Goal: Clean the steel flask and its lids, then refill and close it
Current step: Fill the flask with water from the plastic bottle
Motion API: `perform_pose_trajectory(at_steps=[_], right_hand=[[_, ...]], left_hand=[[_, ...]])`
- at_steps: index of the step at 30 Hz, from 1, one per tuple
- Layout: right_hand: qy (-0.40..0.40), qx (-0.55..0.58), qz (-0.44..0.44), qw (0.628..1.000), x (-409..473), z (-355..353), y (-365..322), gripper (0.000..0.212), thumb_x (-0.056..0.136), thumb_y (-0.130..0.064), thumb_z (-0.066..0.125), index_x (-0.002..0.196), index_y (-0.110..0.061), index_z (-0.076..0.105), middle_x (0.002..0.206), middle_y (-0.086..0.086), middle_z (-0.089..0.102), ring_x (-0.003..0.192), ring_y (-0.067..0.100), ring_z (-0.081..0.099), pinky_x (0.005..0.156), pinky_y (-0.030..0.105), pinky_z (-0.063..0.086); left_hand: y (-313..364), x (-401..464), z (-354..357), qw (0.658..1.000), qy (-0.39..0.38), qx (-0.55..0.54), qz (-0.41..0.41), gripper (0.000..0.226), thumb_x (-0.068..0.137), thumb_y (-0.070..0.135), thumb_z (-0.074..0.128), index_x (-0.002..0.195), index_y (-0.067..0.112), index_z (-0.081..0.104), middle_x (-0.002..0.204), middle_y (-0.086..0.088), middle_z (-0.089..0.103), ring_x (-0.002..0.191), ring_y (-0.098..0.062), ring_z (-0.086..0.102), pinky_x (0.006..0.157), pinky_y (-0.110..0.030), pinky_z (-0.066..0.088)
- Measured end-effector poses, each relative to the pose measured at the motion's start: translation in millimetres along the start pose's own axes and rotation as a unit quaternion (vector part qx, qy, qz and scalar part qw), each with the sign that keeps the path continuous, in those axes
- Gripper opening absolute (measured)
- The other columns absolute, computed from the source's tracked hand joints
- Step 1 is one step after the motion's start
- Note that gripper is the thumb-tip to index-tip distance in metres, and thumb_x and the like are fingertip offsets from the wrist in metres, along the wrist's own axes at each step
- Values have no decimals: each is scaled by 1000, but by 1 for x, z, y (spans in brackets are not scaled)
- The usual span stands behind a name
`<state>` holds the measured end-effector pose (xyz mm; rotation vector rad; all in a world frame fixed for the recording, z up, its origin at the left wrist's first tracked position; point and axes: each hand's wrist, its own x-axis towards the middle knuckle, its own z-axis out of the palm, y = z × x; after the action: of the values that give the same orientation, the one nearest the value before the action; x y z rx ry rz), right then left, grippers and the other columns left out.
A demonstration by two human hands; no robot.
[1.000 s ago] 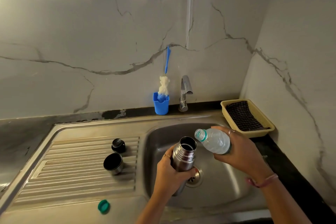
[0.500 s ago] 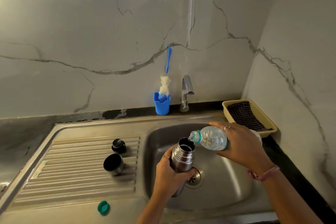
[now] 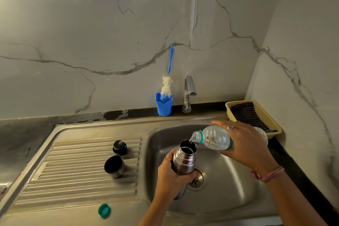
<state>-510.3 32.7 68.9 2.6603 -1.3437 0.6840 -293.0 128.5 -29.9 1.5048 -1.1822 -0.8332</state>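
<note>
My left hand (image 3: pixel 170 180) grips the open steel flask (image 3: pixel 184 158) upright over the sink basin (image 3: pixel 229 180). My right hand (image 3: pixel 244 143) holds a clear plastic water bottle (image 3: pixel 212 137) tipped almost level, its mouth just above the flask's rim. A thin stream of water runs from the bottle into the flask. On the ribbed drainboard (image 3: pixel 77 170) to the left stand the black inner stopper (image 3: pixel 119 147) and the steel cup lid (image 3: pixel 114 166), mouth up. The bottle's green cap (image 3: pixel 104 210) lies on the sink's front ledge.
A blue holder (image 3: pixel 163 105) with a white bottle brush (image 3: pixel 167 86) stands at the back beside the tap (image 3: pixel 188 93). A yellow basket (image 3: pixel 275 126) with a dark cloth sits at the right, by the marble wall. The drain (image 3: pixel 198 180) lies under the flask.
My right hand has tipped the bottle further down and brought its mouth over the flask, and water now pours in. My left hand has kept the flask still.
</note>
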Motion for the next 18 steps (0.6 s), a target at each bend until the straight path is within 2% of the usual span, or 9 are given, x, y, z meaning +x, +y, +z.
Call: perform_pose_trajectory(at_steps=[6,11,15,18], right_hand=[[5,5,-6,1000,0,2,1,76,61,-51,83,129,-28,57,107,-6,69,97,15,65,82,32,50],[8,-1,-11,1000,1,3,3,76,60,-50,84,128,-29,58,107,-7,69,97,14,64,82,29,48],[16,1,-16,1000,1,3,4,74,60,-49,84,126,-28,60,108,-7,69,97,14,64,82,30,49],[19,1,-20,1000,1,3,4,74,60,-48,85,126,-26,60,108,-6,69,97,15,65,83,31,49]], left_hand=[[-1,1,0,1000,-5,1,-6,77,46,32,93,114,41,58,106,14,69,98,1,63,83,-15,50],[-1,2,1,1000,5,2,-7,78,42,37,92,113,40,59,105,14,70,98,-1,65,85,-19,52],[-1,2,1,1000,4,10,-6,76,49,21,96,112,40,58,105,13,70,97,2,63,82,-14,49],[0,2,0,1000,0,15,-2,76,52,16,96,113,39,57,106,11,69,97,3,62,80,-10,48]])
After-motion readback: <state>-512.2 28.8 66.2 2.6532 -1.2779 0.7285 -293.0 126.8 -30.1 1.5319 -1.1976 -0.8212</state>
